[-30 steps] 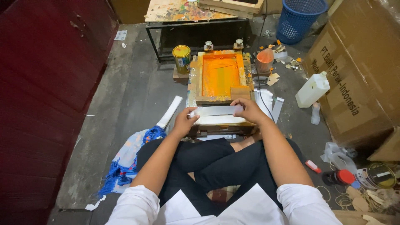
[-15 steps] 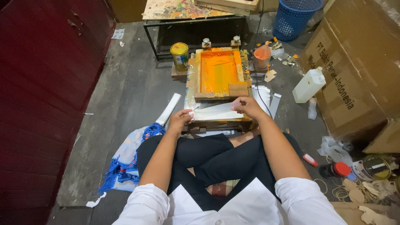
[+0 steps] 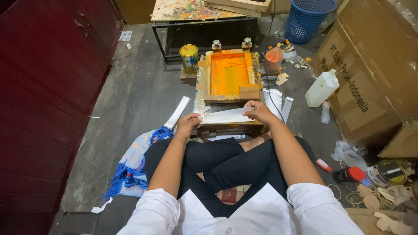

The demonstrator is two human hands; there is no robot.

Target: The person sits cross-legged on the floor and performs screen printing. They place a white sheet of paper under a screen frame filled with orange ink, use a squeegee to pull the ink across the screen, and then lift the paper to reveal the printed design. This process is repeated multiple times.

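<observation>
I sit cross-legged on the floor before a wooden screen-printing frame (image 3: 228, 74) whose mesh is coated in orange ink. A white strip of paper (image 3: 225, 116) lies across the near edge of the wooden stand below the frame. My left hand (image 3: 188, 123) pinches its left end and my right hand (image 3: 258, 111) grips its right end. A small wooden squeegee block (image 3: 249, 92) rests at the frame's near right corner.
A yellow paint can (image 3: 189, 58) stands left of the frame, an orange-stained cup (image 3: 273, 59) to its right. A white plastic jug (image 3: 321, 88), cardboard boxes (image 3: 374, 65) and a blue basket (image 3: 307, 16) are at right. A blue-fringed cloth (image 3: 135, 163) lies left. Red wall panels (image 3: 48, 87) line the left side.
Both hands have stayed on the white strip. The strip sits slightly nearer to me and straighter on the stand. The view has shifted a little.
</observation>
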